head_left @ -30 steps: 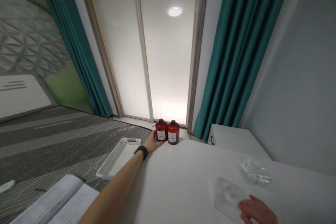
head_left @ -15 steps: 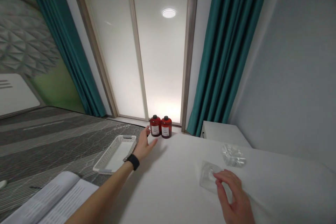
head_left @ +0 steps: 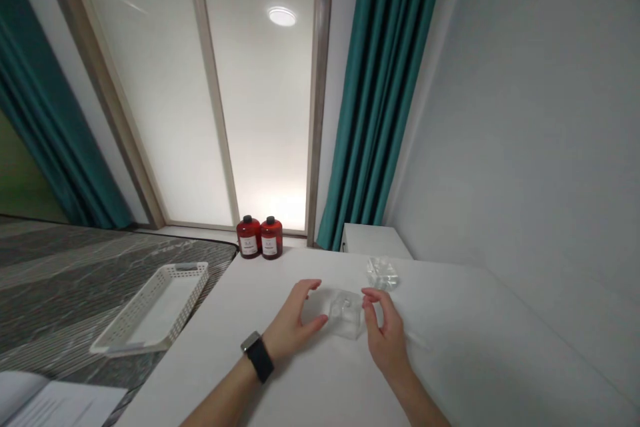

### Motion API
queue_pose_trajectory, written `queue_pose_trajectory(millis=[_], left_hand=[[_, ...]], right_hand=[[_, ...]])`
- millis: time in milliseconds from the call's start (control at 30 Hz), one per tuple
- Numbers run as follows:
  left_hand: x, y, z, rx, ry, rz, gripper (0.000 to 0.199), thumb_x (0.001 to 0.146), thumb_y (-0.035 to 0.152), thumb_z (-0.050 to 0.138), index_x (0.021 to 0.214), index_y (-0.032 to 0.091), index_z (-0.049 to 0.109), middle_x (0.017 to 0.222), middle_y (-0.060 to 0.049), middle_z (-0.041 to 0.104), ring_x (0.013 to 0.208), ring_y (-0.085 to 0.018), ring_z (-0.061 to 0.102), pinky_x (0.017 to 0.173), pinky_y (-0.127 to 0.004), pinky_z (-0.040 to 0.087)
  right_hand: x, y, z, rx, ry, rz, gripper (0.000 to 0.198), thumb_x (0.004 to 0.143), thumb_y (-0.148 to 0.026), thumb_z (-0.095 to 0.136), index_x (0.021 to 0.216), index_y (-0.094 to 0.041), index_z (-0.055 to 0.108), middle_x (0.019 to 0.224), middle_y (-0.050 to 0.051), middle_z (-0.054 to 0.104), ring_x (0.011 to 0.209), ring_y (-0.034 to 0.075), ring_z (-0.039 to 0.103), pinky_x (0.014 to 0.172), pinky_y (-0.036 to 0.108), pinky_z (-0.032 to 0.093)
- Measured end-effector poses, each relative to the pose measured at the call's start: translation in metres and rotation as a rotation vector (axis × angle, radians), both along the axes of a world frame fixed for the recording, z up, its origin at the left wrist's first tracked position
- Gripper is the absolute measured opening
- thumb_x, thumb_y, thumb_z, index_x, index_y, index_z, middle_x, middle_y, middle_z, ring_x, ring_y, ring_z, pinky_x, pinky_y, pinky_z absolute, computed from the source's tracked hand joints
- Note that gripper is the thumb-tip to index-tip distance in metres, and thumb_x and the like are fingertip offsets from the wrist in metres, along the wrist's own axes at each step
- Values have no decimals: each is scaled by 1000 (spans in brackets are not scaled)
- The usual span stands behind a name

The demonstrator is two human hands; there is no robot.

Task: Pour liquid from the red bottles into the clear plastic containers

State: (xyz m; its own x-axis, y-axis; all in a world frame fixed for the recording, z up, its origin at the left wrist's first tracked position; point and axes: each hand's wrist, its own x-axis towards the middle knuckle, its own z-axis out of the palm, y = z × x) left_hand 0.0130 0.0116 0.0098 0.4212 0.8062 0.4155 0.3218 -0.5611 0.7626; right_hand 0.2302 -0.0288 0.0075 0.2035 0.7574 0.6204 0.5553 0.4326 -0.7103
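Note:
A clear plastic box [head_left: 344,321] with a small round knob or bump on top sits on the white table between my two hands. From its left side my left hand [head_left: 295,320] reaches in, thumb and fingers spread wide with nothing held; a dark-banded watch is on that wrist. At the box's right edge is my right hand [head_left: 387,333], its fingers loosely curled and the thumb tip close to the fingertips. Whether those tips touch the box, I cannot tell. A second clear, crinkled-looking plastic item [head_left: 383,273] lies just beyond my right hand.
Two red bottles [head_left: 260,240] with black caps stand together at the table's far left corner. Left of the table [head_left: 310,387] lies a white perforated basket [head_left: 175,313], lower left an open book [head_left: 75,403]. Behind are a white cabinet [head_left: 375,240] and teal curtain [head_left: 370,93].
My left hand has moved away from the red bottles, back to the clear box's left side. My right hand has shifted to the box's right edge. The view has turned right.

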Motion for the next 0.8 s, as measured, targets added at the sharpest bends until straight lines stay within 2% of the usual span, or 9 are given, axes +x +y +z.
queue_pose_trajectory(millis=[100, 200, 300, 433, 567, 633, 800], left_hand=[[4, -2, -12, -12, 47, -36, 67, 79, 24, 68, 139, 23, 40, 141, -14, 46, 131, -31, 43, 109, -53, 38], [8, -2, -13, -38, 67, -57, 77, 78, 24, 69, 146, 24, 33, 148, -13, 40, 136, -32, 38, 113, -55, 33], [11, -2, -13, -24, 83, -66, 72, 78, 22, 68, 144, 24, 38, 144, -13, 46, 133, -32, 42, 113, -54, 33], [8, -4, -14, -56, 69, -11, 64, 77, 22, 70, 136, 24, 45, 135, -12, 54, 123, -31, 52, 107, -51, 41], [6, -6, -16, -57, 62, 26, 68, 76, 23, 70, 138, 23, 43, 129, -12, 57, 118, -30, 56, 102, -49, 46], [5, -6, -18, -38, 73, 32, 70, 76, 24, 70, 140, 23, 40, 127, -12, 58, 117, -31, 56, 102, -50, 46], [6, -3, -25, 6, 115, 9, 62, 79, 28, 67, 136, 23, 42, 129, -13, 57, 118, -32, 55, 103, -52, 44]], right_hand=[[-2, 1, -3, -56, 20, 15, 24, 94, -34, 46, 109, -20, 59, 91, 6, 66, 86, 21, 64, 80, 35, 51], [-7, 0, -6, -89, 42, 66, 27, 94, -34, 46, 116, -21, 56, 88, 4, 65, 84, 20, 65, 80, 33, 52], [-10, -2, -5, -114, 31, 155, 28, 95, -32, 44, 118, -21, 54, 92, 4, 66, 88, 20, 66, 83, 33, 53], [-3, -5, 6, -135, -93, 195, 27, 92, -24, 46, 117, -22, 55, 99, 5, 66, 97, 21, 65, 90, 36, 52], [28, -10, 8, -138, -326, 171, 29, 84, -17, 53, 113, -23, 56, 100, 5, 64, 98, 23, 62, 92, 40, 51], [54, -14, 0, -116, -416, 121, 28, 82, -16, 55, 109, -24, 56, 98, 5, 64, 95, 23, 62, 88, 40, 52], [113, -28, -30, -137, -413, -50, 26, 73, -22, 62, 99, -21, 54, 94, 8, 62, 91, 28, 61, 83, 49, 52]])
